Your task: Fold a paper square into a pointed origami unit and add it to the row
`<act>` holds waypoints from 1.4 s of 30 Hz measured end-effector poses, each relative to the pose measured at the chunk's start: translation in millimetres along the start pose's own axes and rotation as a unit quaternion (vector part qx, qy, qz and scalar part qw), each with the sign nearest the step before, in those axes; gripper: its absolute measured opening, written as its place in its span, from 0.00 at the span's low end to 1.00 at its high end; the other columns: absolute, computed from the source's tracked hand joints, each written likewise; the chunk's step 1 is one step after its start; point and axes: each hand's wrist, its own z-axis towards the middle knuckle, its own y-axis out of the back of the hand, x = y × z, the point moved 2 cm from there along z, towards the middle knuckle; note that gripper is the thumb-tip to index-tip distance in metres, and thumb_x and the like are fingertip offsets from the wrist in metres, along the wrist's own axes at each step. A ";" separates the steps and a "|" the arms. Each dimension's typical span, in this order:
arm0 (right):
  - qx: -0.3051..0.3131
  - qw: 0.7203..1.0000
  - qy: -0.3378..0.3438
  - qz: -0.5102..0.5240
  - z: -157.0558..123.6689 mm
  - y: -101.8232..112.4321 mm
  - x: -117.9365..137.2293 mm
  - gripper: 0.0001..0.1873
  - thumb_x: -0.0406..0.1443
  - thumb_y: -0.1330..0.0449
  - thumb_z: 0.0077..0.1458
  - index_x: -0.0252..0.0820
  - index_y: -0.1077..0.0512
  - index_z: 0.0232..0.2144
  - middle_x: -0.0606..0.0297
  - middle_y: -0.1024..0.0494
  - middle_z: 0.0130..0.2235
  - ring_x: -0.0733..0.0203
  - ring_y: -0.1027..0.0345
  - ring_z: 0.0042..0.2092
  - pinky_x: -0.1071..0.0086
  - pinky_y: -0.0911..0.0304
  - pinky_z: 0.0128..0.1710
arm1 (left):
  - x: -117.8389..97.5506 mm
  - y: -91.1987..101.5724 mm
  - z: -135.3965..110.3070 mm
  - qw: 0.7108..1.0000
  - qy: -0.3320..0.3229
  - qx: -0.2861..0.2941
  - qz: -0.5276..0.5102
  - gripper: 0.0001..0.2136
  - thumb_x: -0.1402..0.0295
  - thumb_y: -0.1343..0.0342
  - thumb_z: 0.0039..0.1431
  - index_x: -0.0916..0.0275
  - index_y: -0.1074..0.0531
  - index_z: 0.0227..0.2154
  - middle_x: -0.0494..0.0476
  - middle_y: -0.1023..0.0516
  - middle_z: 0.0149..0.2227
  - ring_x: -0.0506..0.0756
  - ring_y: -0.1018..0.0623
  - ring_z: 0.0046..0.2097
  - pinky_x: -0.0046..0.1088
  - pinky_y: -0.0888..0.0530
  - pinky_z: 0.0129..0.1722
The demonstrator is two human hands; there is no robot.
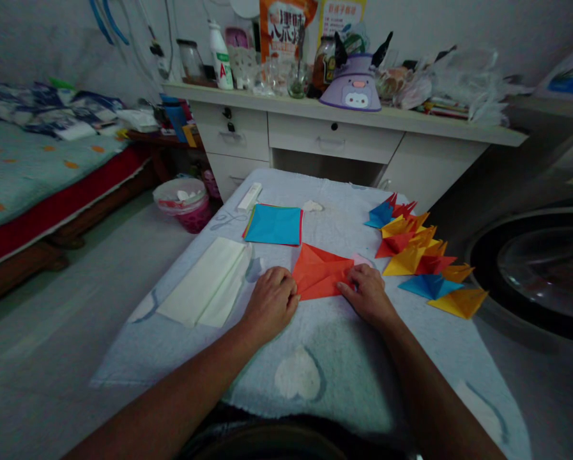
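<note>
A creased orange-red sheet of origami paper point(320, 273), partly folded, lies on the cloth-covered table between both hands. My left hand point(274, 295) is closed on its left corner, fingers curled and thumb pressed along the edge. At the paper's right corner, my right hand point(366, 291) pinches the edge between thumb and fingers. Just behind the paper rests a stack of square coloured sheets point(274, 225), blue on top. To the right stand several folded paper pieces point(411, 246) in orange, red, yellow and blue, bunched in a slanting row.
A pale folded tissue point(204, 281) lies left of my left hand, and a small white box point(250, 197) sits near the far left edge. Beyond the table is a white drawer desk point(296, 124) crowded with jars. A pink bin point(185, 203) stands on the floor, left.
</note>
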 end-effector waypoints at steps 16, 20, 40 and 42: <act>-0.031 0.998 -0.036 -0.038 -0.8 1.2 9.6 0.11 0.42 0.36 0.52 0.41 0.29 0.24 0.60 0.27 0.39 0.53 0.37 0.44 0.63 0.46 0.44 | -29.2 -24.1 -14.6 0.968 -0.244 0.056 0.031 0.18 0.63 0.45 0.63 0.65 0.32 0.52 0.61 0.28 0.57 0.59 0.31 0.60 0.38 0.33 0.60; -0.033 0.998 -0.050 -0.033 -1.5 3.9 11.8 0.10 0.41 0.37 0.52 0.41 0.28 0.24 0.59 0.27 0.39 0.52 0.37 0.45 0.62 0.45 0.44 | -28.5 -25.1 -16.4 0.970 -0.225 0.074 0.044 0.20 0.61 0.45 0.62 0.65 0.34 0.55 0.62 0.29 0.58 0.60 0.31 0.60 0.38 0.33 0.61; -0.024 0.994 -0.083 -0.062 -3.6 4.4 12.9 0.08 0.41 0.41 0.55 0.42 0.28 0.31 0.57 0.30 0.42 0.49 0.39 0.46 0.60 0.47 0.44 | -30.6 -23.1 -14.5 0.977 -0.193 0.070 0.056 0.19 0.61 0.44 0.61 0.64 0.32 0.52 0.61 0.27 0.56 0.61 0.28 0.54 0.40 0.30 0.55; -0.028 0.993 -0.086 -0.070 -4.2 4.5 13.1 0.09 0.41 0.41 0.55 0.41 0.28 0.33 0.56 0.30 0.42 0.48 0.39 0.46 0.60 0.47 0.45 | -30.7 -23.4 -14.6 0.978 -0.191 0.068 0.055 0.19 0.61 0.44 0.61 0.64 0.32 0.52 0.61 0.27 0.56 0.61 0.28 0.54 0.41 0.30 0.54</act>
